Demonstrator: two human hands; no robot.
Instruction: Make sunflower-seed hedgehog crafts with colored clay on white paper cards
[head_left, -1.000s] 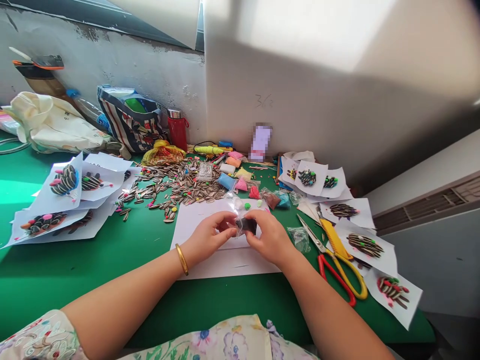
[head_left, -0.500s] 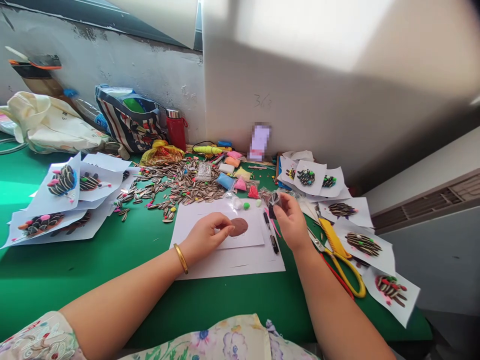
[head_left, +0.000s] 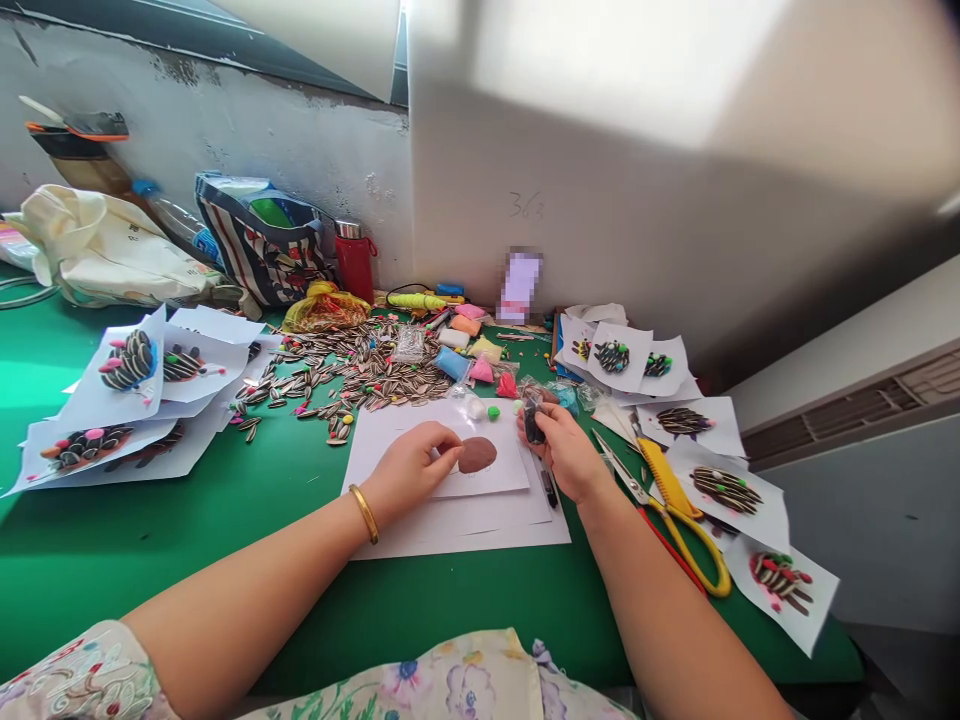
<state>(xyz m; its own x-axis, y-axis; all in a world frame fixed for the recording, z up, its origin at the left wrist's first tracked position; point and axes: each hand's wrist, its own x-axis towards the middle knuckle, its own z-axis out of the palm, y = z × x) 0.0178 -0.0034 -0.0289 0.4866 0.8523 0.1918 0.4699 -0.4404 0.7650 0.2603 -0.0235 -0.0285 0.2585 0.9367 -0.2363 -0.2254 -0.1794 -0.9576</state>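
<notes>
Right hand is pinching a small clear plastic bag with dark stuff inside, while the curled left hand sits on white paper just beside a flat brown clay oval. Can't tell if it's holding anything.

cam: head-worn, on you | aim: fwd + down | range: close, your L hand & R hand near, green desk below, wall beyond | shared: n/a, 1 view
</notes>
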